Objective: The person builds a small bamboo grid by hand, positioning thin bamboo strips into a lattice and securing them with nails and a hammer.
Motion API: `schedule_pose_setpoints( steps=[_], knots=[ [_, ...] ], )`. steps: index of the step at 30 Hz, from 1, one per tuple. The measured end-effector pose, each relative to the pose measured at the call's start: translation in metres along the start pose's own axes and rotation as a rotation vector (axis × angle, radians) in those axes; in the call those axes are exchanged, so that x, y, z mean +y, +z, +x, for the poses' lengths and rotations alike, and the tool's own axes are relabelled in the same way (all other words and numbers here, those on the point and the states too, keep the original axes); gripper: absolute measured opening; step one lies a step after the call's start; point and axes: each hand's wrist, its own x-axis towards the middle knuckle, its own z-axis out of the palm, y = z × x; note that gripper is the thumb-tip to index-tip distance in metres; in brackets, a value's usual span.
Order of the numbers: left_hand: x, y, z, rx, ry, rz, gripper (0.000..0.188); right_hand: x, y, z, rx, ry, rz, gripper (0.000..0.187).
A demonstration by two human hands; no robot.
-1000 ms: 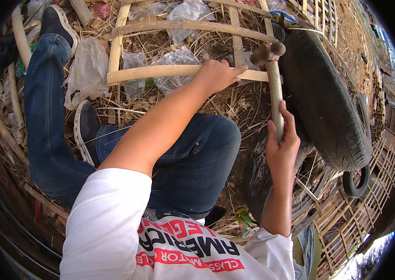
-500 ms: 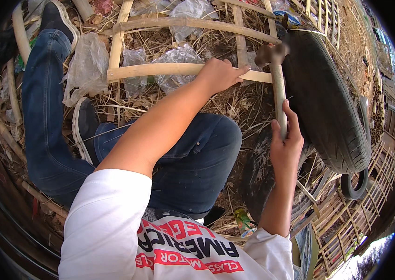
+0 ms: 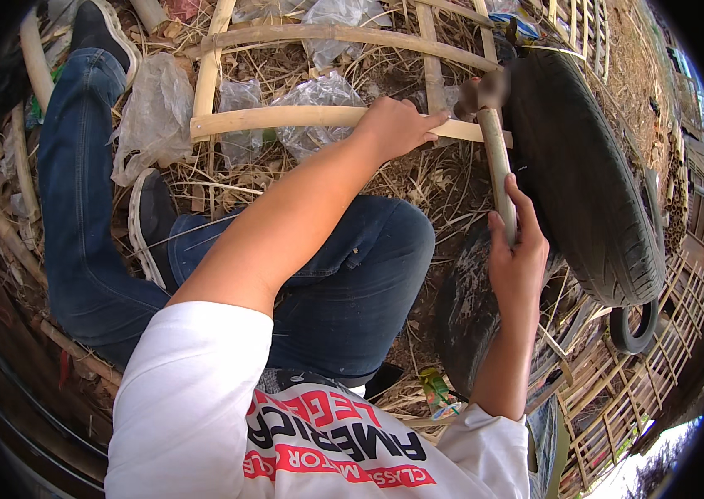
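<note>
My left hand point(image 3: 399, 130) is closed around the front bamboo strip point(image 3: 285, 118) of a flat bamboo frame, its fingers wrapped over the strip near the right end. In my right hand point(image 3: 518, 249) is a hammer, gripped low on its pale handle point(image 3: 498, 162). The dark hammer head point(image 3: 482, 93), partly blurred, is just above the strip's right end, where a crosspiece point(image 3: 433, 83) and the strip come close to a black tyre point(image 3: 581, 175). Whether the head touches the bamboo I cannot tell.
The tyre stands upright along the right of the frame, with another dark round tyre-like piece point(image 3: 464, 308) below it. Clear plastic bags point(image 3: 155, 112) and dry straw litter the ground. Bamboo lattice panels point(image 3: 618, 391) lie at the right. My bent knee point(image 3: 394, 258) is below the frame.
My right hand has shifted slightly right and the hammer leans more to the left at its head. More of the strip's right end shows beyond the handle. My left hand keeps its grip.
</note>
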Motion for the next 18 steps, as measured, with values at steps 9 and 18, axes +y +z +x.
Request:
schedule_pose_setpoints(
  steps=[9, 18],
  knots=[
    [-0.008, 0.006, 0.008, 0.035, 0.002, 0.018, 0.041, 0.002, 0.003, -0.002, 0.065, -0.085, 0.021, 0.043],
    [-0.007, 0.005, 0.010, 0.044, 0.016, 0.034, 0.043, -0.005, 0.008, -0.008, 0.090, 0.033, -0.010, 0.044]
  ],
)
